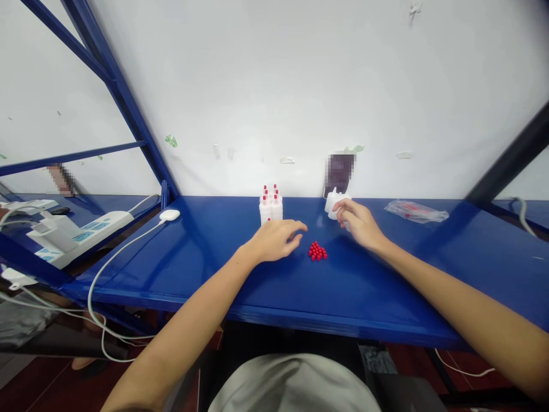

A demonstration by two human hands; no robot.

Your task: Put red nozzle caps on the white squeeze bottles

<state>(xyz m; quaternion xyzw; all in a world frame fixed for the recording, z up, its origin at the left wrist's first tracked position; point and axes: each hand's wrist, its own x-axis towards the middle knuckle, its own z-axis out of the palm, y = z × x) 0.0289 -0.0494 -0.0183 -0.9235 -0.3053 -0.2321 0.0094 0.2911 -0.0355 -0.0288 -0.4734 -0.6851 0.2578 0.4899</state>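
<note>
Several white bottles with red tips (271,207) stand grouped near the back of the blue table. Just in front of them is my left hand (278,239), its thumb and fingers apart and nothing between them. A small pile of red caps (317,252) lies to the right of that hand. My right hand (357,222) is at some white bottles without red tips (333,202), farther right. Its fingers are bent at the nearest bottle and partly hide it, so the exact grip is hard to make out.
A phone-like dark object (339,171) leans on the wall behind the uncapped bottles. A clear plastic bag (416,210) lies right. A white charger with a cable (169,215) and a power strip (92,232) are at left. The table's front edge (300,321) runs below my forearms.
</note>
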